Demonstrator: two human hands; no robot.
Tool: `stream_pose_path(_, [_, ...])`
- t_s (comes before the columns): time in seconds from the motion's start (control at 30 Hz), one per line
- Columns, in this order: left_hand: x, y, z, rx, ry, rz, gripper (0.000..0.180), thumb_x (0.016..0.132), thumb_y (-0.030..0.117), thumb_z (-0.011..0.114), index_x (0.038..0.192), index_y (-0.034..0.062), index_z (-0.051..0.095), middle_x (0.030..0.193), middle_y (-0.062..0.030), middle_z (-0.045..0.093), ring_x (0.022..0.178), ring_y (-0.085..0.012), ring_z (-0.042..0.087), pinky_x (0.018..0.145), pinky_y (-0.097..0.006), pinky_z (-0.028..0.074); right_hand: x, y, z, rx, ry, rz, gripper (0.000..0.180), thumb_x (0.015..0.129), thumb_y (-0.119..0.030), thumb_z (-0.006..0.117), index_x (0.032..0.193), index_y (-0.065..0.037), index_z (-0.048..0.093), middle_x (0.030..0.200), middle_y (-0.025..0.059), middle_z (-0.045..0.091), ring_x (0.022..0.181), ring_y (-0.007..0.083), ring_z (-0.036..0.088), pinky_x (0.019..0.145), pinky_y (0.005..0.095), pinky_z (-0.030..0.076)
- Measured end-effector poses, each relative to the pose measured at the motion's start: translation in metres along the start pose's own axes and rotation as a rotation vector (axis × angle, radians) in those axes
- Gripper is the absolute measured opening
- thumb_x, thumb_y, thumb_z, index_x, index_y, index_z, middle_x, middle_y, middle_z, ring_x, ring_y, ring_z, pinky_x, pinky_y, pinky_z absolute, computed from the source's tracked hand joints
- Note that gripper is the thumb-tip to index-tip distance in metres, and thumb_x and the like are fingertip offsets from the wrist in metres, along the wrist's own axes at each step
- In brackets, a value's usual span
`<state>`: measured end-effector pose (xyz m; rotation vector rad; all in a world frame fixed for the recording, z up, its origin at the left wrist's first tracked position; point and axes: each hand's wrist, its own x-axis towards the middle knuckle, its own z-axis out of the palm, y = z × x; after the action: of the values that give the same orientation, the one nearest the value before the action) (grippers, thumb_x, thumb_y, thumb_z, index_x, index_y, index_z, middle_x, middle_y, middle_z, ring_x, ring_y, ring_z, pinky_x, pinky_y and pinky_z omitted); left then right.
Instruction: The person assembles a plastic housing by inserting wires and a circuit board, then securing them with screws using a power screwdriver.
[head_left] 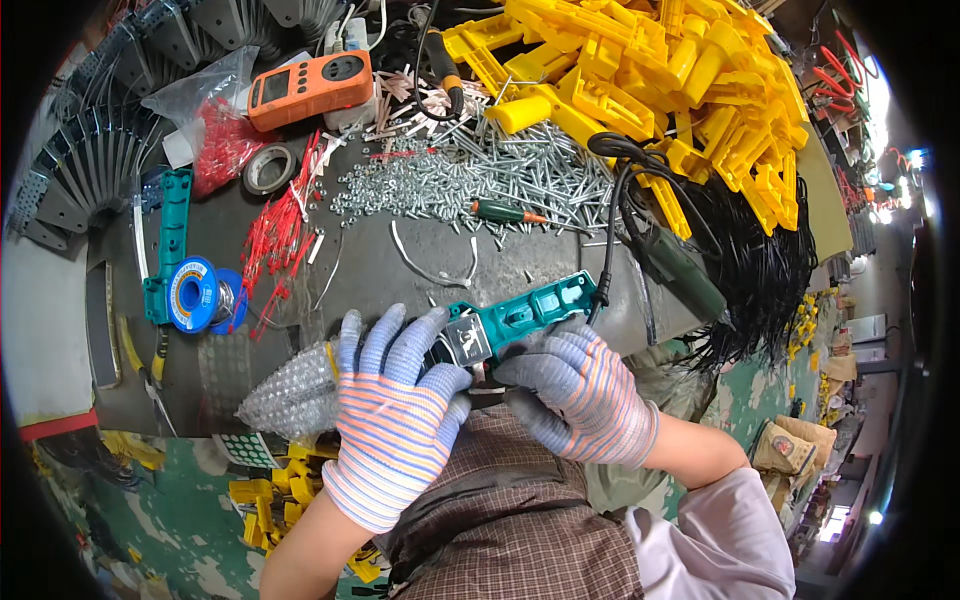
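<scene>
At the table's near edge lies a teal plastic housing half (540,308), its hollow side up, with a black cord running from its right end. A dark block with a pale label (467,340) sits at its left end. Further left is a long piece in bubble wrap (290,395), joined to the housing as far as I can see. My left hand (395,400), in a striped knit glove, wraps over the inner end of the bubble-wrapped piece. My right hand (585,390), gloved alike, has its fingers curled at the housing's near edge; what they pinch is hidden.
Behind lie heaped screws (500,175), a green-handled screwdriver (505,212) and yellow plastic housings (690,80). A solder spool (195,293), pliers (150,360), black tape (268,169), red wires (280,230) and an orange meter (310,90) stand left. Black cords (750,270) hang right.
</scene>
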<state>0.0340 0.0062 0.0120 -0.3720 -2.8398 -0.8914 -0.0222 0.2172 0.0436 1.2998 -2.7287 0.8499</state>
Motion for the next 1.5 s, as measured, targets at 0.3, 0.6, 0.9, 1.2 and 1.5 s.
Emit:
stream_pose_path(0.3, [0.002, 0.0, 0.007, -0.034, 0.097, -0.006, 0.021, 0.069, 0.018, 0.076, 0.088, 0.0139, 0.068, 0.13, -0.012, 0.059, 0.126, -0.0387, 0.05, 0.114, -0.059, 0.026, 0.001, -0.003, 0.008, 0.021, 0.025, 0.1, 0.016, 0.08, -0.014, 0.073, 0.091, -0.009, 0.063, 0.085, 0.0116, 0.061, 0.076, 0.0328, 0.063, 0.067, 0.0418, 0.051])
stream_pose_path(0.6, [0.002, -0.004, 0.012, -0.067, 0.152, -0.001, 0.02, 0.07, 0.014, 0.074, 0.089, 0.0131, 0.066, 0.127, -0.0106, 0.061, 0.125, -0.0374, 0.051, 0.114, -0.058, 0.027, 0.007, -0.001, 0.007, -0.042, 0.007, 0.034, 0.017, 0.08, -0.014, 0.073, 0.092, -0.008, 0.063, 0.084, 0.0111, 0.061, 0.077, 0.0325, 0.063, 0.067, 0.0415, 0.051])
stream_pose_path(0.9, [0.003, -0.005, 0.012, -0.083, 0.165, -0.005, 0.021, 0.072, 0.014, 0.074, 0.091, 0.0111, 0.066, 0.125, -0.0103, 0.062, 0.124, -0.037, 0.052, 0.114, -0.057, 0.028, 0.007, 0.005, 0.01, -0.125, -0.018, 0.008, 0.02, 0.079, -0.022, 0.075, 0.093, -0.011, 0.067, 0.08, 0.0079, 0.064, 0.075, 0.0289, 0.062, 0.066, 0.0405, 0.05])
stream_pose_path(1.2, [0.004, -0.006, 0.012, -0.079, 0.169, -0.004, 0.028, 0.069, 0.012, 0.072, 0.097, 0.0103, 0.067, 0.124, -0.0114, 0.062, 0.123, -0.0371, 0.052, 0.114, -0.057, 0.028, 0.022, -0.008, 0.002, -0.286, -0.106, -0.107, 0.026, 0.078, -0.028, 0.075, 0.096, -0.011, 0.068, 0.08, 0.005, 0.065, 0.074, 0.0261, 0.063, 0.07, 0.0407, 0.049])
stream_pose_path(1.5, [0.004, -0.005, 0.01, -0.089, 0.148, 0.003, 0.029, 0.069, 0.017, 0.074, 0.096, 0.0106, 0.067, 0.127, -0.0118, 0.061, 0.125, -0.0373, 0.051, 0.115, -0.057, 0.027, 0.017, 0.003, 0.012, -0.06, -0.035, -0.019, 0.02, 0.078, -0.021, 0.074, 0.093, -0.01, 0.069, 0.081, 0.0089, 0.067, 0.072, 0.0296, 0.063, 0.069, 0.0402, 0.049])
